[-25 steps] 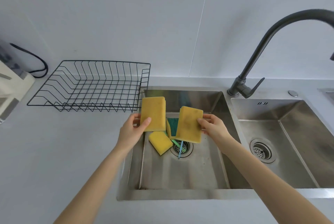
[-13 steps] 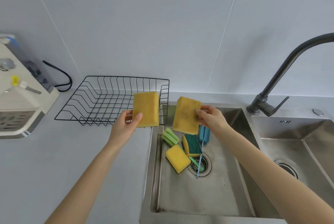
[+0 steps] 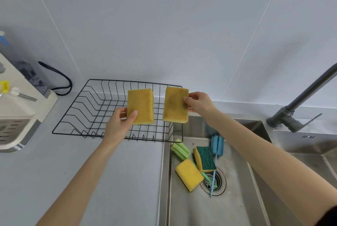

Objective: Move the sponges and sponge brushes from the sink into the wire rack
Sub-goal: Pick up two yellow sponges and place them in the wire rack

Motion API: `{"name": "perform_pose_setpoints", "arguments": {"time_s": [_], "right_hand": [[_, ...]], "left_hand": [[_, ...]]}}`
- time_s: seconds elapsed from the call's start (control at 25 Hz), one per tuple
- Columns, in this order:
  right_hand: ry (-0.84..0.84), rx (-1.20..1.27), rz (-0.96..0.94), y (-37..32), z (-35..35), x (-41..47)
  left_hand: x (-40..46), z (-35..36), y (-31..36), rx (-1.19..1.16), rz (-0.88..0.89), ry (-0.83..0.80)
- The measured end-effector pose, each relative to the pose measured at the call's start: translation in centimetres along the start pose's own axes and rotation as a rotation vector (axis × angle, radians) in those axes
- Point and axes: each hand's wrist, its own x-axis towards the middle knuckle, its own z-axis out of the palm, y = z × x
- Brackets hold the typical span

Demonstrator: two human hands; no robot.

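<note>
My left hand (image 3: pixel 119 122) grips a yellow sponge (image 3: pixel 140 105) upright over the black wire rack (image 3: pixel 87 109). My right hand (image 3: pixel 198 104) pinches a second, stained yellow sponge (image 3: pixel 175 104) above the rack's right end. In the steel sink (image 3: pixel 237 207) lie a yellow sponge (image 3: pixel 188 174), a green-topped yellow sponge (image 3: pixel 205 159), a green sponge brush (image 3: pixel 180 149) and a blue sponge brush (image 3: pixel 217 145) whose thin handle runs across the drain.
A dark faucet (image 3: pixel 299 105) rises at the right, with a second basin (image 3: pixel 310 145) beyond it. A white appliance (image 3: pixel 16 116) and a black cable (image 3: pixel 58 78) sit left of the rack. Grey countertop (image 3: pixel 73 171) lies in front of the rack.
Both hands have carried their sponges left and away from the sink, from above the basin to above the wire rack. The view has shifted left with them.
</note>
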Motion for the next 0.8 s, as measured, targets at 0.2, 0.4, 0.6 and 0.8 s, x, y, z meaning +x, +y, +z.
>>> {"name": "perform_pose_setpoints", "arguments": {"time_s": [0.2, 0.4, 0.6, 0.8], "right_hand": [[0.002, -0.163, 0.072, -1.3, 3.0, 4.6], [-0.035, -0.401, 0.071, -1.5, 5.9, 7.9], [-0.106, -0.700, 0.040, -1.2, 7.8, 9.3], [-0.103, -1.036, -0.104, 0.0, 8.3, 9.3]], "left_hand": [[3.0, -0.1, -0.5, 0.058, -0.004, 0.020], [4.8, 0.1, -1.7, 0.107, -0.025, 0.029], [5.5, 0.3, -3.0, 0.096, -0.037, 0.022], [5.7, 0.5, -3.4, 0.078, -0.048, 0.009]]}}
